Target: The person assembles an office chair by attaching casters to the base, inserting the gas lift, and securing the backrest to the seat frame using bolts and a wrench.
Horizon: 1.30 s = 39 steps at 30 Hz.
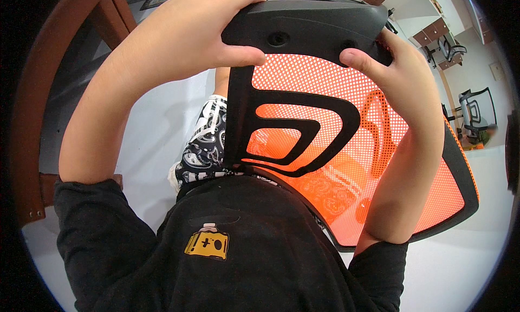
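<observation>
An office chair backrest of orange mesh (309, 76) in a black frame lies tilted across my lap. Its wide black plastic end piece (311, 27) is at the top of the view, with two round recessed holes in its near face. My left hand (235, 27) grips the left end of that piece, thumb along the near side and most fingers hidden over the far edge. At the right end my right hand (382, 62) is closed round the same piece, its thumb pointing inward over the mesh and its fingers mostly hidden behind. A black looped support (346, 119) crosses the mesh.
Reddish-brown wooden furniture (54, 57) stands close on my left. Office chairs (478, 111) and white cabinets with brown drawers (430, 33) are at the far right. Pale floor (162, 117) shows beside my patterned shorts (206, 133).
</observation>
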Motion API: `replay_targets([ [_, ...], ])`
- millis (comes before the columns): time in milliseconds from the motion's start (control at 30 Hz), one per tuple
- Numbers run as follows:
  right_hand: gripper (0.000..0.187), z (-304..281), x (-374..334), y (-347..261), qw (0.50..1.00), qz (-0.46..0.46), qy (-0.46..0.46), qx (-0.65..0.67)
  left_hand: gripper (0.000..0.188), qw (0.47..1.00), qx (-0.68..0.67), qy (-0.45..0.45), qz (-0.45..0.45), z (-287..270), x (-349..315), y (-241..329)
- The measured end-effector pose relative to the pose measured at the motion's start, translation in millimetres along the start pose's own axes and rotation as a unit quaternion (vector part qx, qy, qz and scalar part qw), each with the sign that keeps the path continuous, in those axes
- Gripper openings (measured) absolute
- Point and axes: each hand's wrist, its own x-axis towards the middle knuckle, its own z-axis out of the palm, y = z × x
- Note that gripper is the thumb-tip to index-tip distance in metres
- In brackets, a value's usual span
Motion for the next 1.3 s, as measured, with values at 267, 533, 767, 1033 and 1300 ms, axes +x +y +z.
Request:
replay_targets([
  [267,0.073,1.6,-6.1,-4.6,0.999,0.039,-0.017,-0.017,0.053,1.0,-0.02,-0.015,-0.002,-0.5,2.0,-1.4],
  [533,0.076,0.3,-9.3,-9.6,0.999,0.021,-0.003,-0.043,0.052,0.999,-0.031,-0.02,-0.013,0.8,3.3,-0.7],
  [767,0.078,1.0,-9.3,-11.7,0.999,0.04,-0.011,-0.033,0.052,0.999,-0.039,-0.024,-0.007,0.5,4.8,-0.7],
  [1033,0.083,0.4,-14.2,-15.0,0.998,0.029,0.014,-0.061,0.053,1.0,-0.013,-0.019,-0.002,-0.7,0.5,-4.1],
  [1300,0.076,1.6,-13.9,-9.5,0.999,0.027,0.008,-0.04,0.056,0.998,0.047,-0.044,-0.012,-13.6,11.7,22.5],
])
